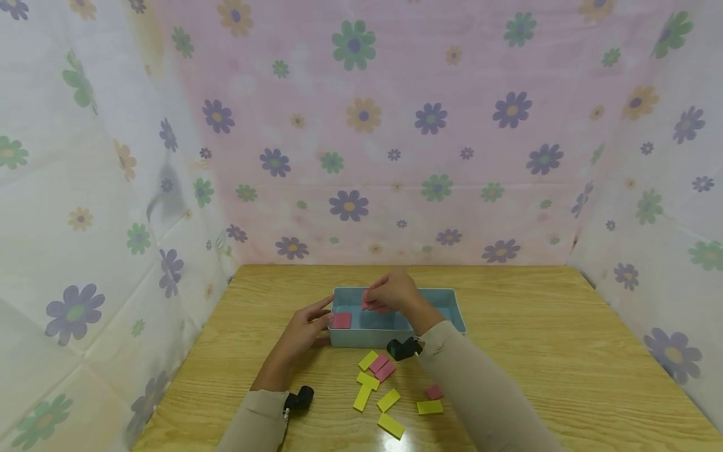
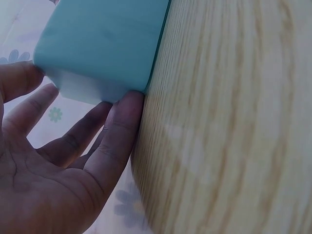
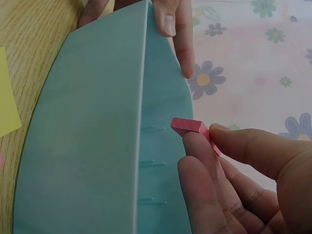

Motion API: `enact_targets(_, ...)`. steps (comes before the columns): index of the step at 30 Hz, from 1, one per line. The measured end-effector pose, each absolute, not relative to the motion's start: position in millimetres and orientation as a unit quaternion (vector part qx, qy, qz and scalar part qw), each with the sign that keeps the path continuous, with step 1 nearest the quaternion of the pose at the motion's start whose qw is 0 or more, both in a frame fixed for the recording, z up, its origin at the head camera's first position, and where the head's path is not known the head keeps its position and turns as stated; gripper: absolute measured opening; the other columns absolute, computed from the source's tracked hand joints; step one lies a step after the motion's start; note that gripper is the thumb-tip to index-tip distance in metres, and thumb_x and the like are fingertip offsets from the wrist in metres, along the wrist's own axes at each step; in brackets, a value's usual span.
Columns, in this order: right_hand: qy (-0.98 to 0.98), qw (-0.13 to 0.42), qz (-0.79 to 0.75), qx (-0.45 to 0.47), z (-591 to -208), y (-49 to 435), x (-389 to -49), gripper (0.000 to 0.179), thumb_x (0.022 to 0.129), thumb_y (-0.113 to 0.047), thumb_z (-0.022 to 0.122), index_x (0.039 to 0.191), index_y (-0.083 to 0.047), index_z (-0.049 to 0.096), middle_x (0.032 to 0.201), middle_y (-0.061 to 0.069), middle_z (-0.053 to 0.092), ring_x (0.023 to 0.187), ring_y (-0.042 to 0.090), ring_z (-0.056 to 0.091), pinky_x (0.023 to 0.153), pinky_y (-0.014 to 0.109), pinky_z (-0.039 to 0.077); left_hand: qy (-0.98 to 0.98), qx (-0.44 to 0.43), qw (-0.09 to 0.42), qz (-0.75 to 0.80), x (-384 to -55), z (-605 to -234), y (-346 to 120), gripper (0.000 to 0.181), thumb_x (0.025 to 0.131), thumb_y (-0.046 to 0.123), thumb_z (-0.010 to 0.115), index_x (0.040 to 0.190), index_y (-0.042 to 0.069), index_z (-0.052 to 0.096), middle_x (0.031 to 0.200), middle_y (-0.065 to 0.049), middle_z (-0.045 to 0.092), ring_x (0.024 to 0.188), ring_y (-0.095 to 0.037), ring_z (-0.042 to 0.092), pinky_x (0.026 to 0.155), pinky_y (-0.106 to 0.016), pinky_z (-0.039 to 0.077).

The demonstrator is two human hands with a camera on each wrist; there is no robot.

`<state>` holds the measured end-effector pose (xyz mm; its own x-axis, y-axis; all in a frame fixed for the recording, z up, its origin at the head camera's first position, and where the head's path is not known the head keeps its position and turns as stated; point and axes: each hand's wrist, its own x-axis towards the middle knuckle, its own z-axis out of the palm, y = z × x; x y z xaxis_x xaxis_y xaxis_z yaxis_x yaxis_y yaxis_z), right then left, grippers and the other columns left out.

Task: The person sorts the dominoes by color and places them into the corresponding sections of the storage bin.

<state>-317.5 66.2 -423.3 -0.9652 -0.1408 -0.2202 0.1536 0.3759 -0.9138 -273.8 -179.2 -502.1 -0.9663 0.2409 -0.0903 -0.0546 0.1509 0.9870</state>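
Note:
A long light-blue box (image 1: 368,339) lies across the table, its open top upward. At its left end my left hand (image 1: 304,328) holds the box, fingertips against the end wall and a digit at the rim. My right hand (image 1: 393,292) is over the box's interior, pinching a small flat pink block (image 3: 187,125) between thumb and fingers. More pink shows under those fingers in the head view. Inside the box, at the left end, lies a pink piece (image 1: 341,321). Small ridges (image 3: 153,162) line the inner wall in the right wrist view.
Several yellow blocks (image 1: 390,425) and a few pink blocks (image 1: 385,371) lie scattered on the wooden table (image 1: 542,351) in front of the box. Another pink block (image 1: 433,392) is beside the right sleeve (image 1: 480,383). Flower-printed cloth (image 1: 395,125) hangs around the table.

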Motion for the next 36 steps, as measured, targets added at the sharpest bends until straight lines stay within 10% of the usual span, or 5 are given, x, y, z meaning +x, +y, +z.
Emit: enact_targets(36, 0.846, 0.132, -0.517, -0.005, -425, 49, -311, 0.014, 0.086, -0.013, 0.084, 0.091, 0.0, 0.082, 0.082, 0.013, 0.079, 0.08, 0.029, 0.079, 0.077, 0.046, 0.064, 0.75, 0.066, 0.114, 0.649, -274, -503, -179, 0.053, 0.109, 0.018, 0.054, 0.16, 0.027, 0.043, 0.15, -0.023, 0.052, 0.128, -0.041, 0.061, 0.092, -0.051, 0.061)
